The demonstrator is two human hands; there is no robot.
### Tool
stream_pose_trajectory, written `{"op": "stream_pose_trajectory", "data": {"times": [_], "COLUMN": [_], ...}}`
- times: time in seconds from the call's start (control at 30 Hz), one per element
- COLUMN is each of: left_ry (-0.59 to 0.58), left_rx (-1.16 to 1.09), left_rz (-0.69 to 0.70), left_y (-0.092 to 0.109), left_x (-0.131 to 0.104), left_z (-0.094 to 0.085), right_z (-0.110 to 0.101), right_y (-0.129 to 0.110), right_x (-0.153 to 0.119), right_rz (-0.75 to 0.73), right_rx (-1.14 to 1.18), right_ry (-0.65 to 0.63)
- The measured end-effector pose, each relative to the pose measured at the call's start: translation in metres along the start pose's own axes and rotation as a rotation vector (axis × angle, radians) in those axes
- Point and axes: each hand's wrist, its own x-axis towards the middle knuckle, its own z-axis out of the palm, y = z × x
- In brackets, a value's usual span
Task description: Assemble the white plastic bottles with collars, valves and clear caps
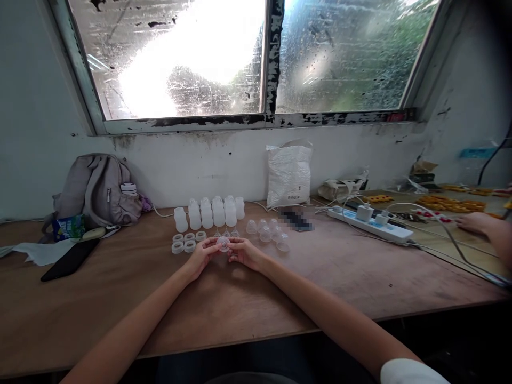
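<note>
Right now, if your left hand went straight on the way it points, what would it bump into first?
The left hand would first meet the small clear piece at its fingertips; beyond that, probably the right hand, though one view leaves the depth unclear.

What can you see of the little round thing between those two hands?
The small round piece looks like clear or milky plastic, roughly circular, with a rim around its middle. Fingers of the left hand and right hand hold it from either side, near the white rings. Whether it is one part or several is too small to tell.
</note>
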Motion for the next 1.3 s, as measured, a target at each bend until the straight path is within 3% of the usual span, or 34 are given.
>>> {"op": "stream_pose_trajectory", "data": {"times": [0.13,0.4,0.67,0.77,0.9,1.13,1.3], "left_ry": [0.032,-0.061,-0.092,-0.123,-0.074,-0.036,0.027], "left_rx": [0.024,-0.063,-0.087,-0.026,0.230,0.581,0.674], "left_rz": [-0.045,-0.106,-0.124,-0.073,0.101,0.384,0.399], "left_y": [-0.0011,0.0034,0.0055,0.0067,0.0057,-0.0004,0.0011], "left_x": [0.0007,-0.0031,-0.0029,-0.0049,-0.0055,-0.0011,-0.0027], "left_z": [-0.0027,-0.0013,-0.0030,-0.0014,0.0002,-0.0043,-0.0020], "right_z": [-0.0011,-0.0012,-0.0020,-0.0005,0.0021,0.0016,0.0064], "right_y": [-0.0013,0.0009,0.0034,0.0018,0.0000,-0.0001,-0.0028], "right_x": [-0.0004,-0.0027,-0.0002,-0.0018,-0.0026,-0.0007,-0.0053], "right_rz": [0.017,0.040,0.015,0.024,0.076,-0.053,-0.105], "right_rx": [0.013,0.011,0.000,0.008,0.024,-0.229,-0.308], "right_ry": [-0.022,-0.138,-0.080,-0.085,-0.035,0.225,0.227]}}
